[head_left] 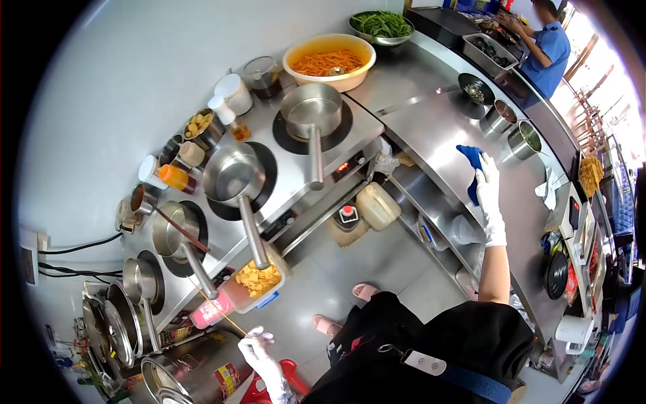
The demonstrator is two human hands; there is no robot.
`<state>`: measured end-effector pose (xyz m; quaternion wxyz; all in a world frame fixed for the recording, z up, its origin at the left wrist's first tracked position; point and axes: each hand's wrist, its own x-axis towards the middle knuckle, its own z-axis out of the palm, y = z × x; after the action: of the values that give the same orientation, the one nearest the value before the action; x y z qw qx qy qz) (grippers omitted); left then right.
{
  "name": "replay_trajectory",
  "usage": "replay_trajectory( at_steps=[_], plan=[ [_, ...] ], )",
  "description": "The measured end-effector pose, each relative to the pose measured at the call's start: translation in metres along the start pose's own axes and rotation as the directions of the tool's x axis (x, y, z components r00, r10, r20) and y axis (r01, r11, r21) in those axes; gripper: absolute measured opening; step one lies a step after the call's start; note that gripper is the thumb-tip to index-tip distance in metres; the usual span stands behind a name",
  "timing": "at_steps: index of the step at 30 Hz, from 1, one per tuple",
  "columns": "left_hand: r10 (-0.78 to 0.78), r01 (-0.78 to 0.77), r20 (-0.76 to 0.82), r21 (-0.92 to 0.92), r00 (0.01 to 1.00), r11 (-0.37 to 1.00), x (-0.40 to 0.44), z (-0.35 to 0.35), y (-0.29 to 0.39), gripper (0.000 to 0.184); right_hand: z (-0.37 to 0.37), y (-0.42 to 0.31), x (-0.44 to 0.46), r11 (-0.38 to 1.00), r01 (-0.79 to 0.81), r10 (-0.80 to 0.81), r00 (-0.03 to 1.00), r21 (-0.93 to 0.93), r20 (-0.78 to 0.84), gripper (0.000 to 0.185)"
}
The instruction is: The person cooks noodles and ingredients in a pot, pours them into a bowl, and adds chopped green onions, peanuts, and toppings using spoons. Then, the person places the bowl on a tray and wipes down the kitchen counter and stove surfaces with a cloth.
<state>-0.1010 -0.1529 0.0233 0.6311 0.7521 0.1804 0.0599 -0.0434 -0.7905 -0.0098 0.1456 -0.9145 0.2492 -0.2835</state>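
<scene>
My right hand [489, 185], in a white glove, presses a blue cloth [471, 168] against the steel counter [431, 128]. The cloth is bunched beneath and beside the fingers. In my left hand [259, 350], also gloved in white, a thin wooden stick [225, 315] is pinched between the fingers. It slants up and left past a plastic container of yellow chunks [258, 279] and a pink-labelled package [210, 312]. Nearby on the stove stand long-handled steel saucepans, among them one pan [171, 232] with a brown stick [183, 232] resting across it.
Along the wall are sauce bottles [176, 177], a bowl of shredded orange vegetable [330, 64] and a bowl of greens [381, 25]. A black bowl [476, 89] and steel pots [525, 139] line the counter's far edge. Jugs [378, 205] stand below. Another person [546, 54] works beyond.
</scene>
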Motion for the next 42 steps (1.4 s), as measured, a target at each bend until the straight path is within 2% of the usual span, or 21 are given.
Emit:
replay_trajectory(
  at_steps=[1,5,8,10,12,14,17,19,21,24,27,29,31,32,33,34,35,36,39,40,42],
  plan=[
    [-0.008,0.008,0.011,0.01,1.0,1.0,-0.005,0.015,0.005,0.012,-0.006,0.01,0.012,0.975,0.019,0.006,0.994,-0.223,0.112,0.046],
    [0.049,-0.049,0.029,-0.019,0.998,0.999,-0.031,0.059,0.016,0.01,0.049,0.08,0.012,0.937,0.0,0.185,0.847,-0.349,0.498,0.059],
    [0.091,-0.09,0.037,-0.026,0.995,0.996,-0.05,0.063,0.014,0.008,0.073,0.103,-0.012,0.925,0.036,0.142,0.891,-0.379,0.43,0.062],
    [0.089,-0.089,-0.02,-0.002,0.996,0.996,-0.065,0.059,0.016,0.008,0.076,0.109,-0.026,0.939,0.122,-0.002,0.938,-0.322,0.347,0.065],
    [0.085,-0.082,-0.09,0.042,0.992,0.996,-0.086,0.054,0.013,0.011,0.07,0.101,-0.03,0.954,0.062,0.059,0.921,-0.294,0.385,0.071],
    [0.058,-0.059,-0.197,0.003,0.979,0.998,-0.115,0.041,-0.004,0.013,0.097,0.133,-0.04,0.972,-0.224,0.174,0.882,0.065,0.437,0.073],
    [-0.156,0.018,-0.404,-0.325,0.901,0.945,-0.164,0.029,-0.036,0.014,0.159,0.019,-0.053,0.951,0.272,-0.309,0.854,0.149,0.418,0.07],
    [-0.254,0.1,-0.494,-0.317,0.831,0.943,-0.212,0.013,-0.06,0.014,0.2,-0.074,-0.107,0.79,0.546,-0.611,0.657,0.281,0.441,0.067],
    [-0.442,0.191,-0.597,-0.438,0.67,0.879,-0.267,-0.001,-0.084,0.015,0.225,-0.147,-0.175,0.548,0.724,-0.819,0.362,0.419,0.446,0.065],
    [-0.614,0.131,-0.71,-0.611,0.345,0.781,-0.377,0.005,-0.128,0.017,0.231,-0.182,-0.277,0.214,0.843,-0.898,-0.029,0.493,0.439,0.062],
    [-0.751,-0.034,-0.657,-0.753,0.057,0.657,-0.493,0.031,-0.194,0.017,0.273,-0.19,-0.358,-0.091,0.924,-0.911,-0.227,0.37,0.343,0.059],
    [-0.85,-0.173,-0.52,-0.832,-0.083,0.526,-0.567,0.051,-0.207,0.012,0.367,-0.196,-0.398,-0.264,0.96,-0.964,-0.266,0.088,0.011,0.056],
    [-0.839,-0.434,-0.54,-0.742,-0.065,0.511,-0.644,0.093,-0.274,0.011,0.258,-0.302,-0.427,0.054,0.787,-0.904,-0.223,0.614,0.365,0.041],
    [-0.868,-0.329,-0.473,-0.804,-0.15,0.495,-0.668,0.105,-0.284,0.011,0.199,-0.364,-0.441,0.302,0.636,-0.83,-0.191,0.71,0.525,0.035],
    [-0.874,-0.213,-0.422,-0.856,-0.242,0.472,-0.701,0.105,-0.29,0.011,0.184,-0.372,-0.503,0.454,0.255,-0.816,-0.267,0.854,0.514,0.034],
    [-0.921,-0.394,-0.304,-0.837,-0.243,0.381,-0.729,0.106,-0.281,0.01,0.173,-0.373,-0.562,0.553,-0.167,-0.81,-0.338,0.816,0.479,0.034],
    [-0.93,-0.368,-0.24,-0.868,-0.277,0.334,-0.755,0.11,-0.288,0.01,0.078,-0.366,-0.612,0.595,-0.008,-0.687,-0.524,0.804,0.504,0.034],
    [-0.931,-0.41,-0.209,-0.853,-0.3,0.324,-0.777,0.12,-0.305,0.011,0.04,-0.359,-0.66,0.446,0.166,-0.609,-0.664,0.879,0.434,0.029],
    [-0.937,-0.459,-0.135,-0.843,-0.323,0.28,-0.83,0.128,-0.327,0.011,-0.051,-0.309,-0.766,-0.236,0.016,-0.362,-0.929,0.972,-0.073,0.024],
    [-0.942,-0.441,-0.109,-0.862,-0.318,0.248,-0.843,0.128,-0.332,0.011,-0.073,-0.294,-0.792,-0.314,-0.031,-0.236,-0.965,0.949,-0.11,0.024],
    [-0.933,-0.506,-0.084,-0.821,-0.35,0.264,-0.859,0.123,-0.339,0.011,-0.106,-0.265,-0.836,-0.205,0.001,-0.087,-0.996,0.979,-0.017,0.023]
  ],
)
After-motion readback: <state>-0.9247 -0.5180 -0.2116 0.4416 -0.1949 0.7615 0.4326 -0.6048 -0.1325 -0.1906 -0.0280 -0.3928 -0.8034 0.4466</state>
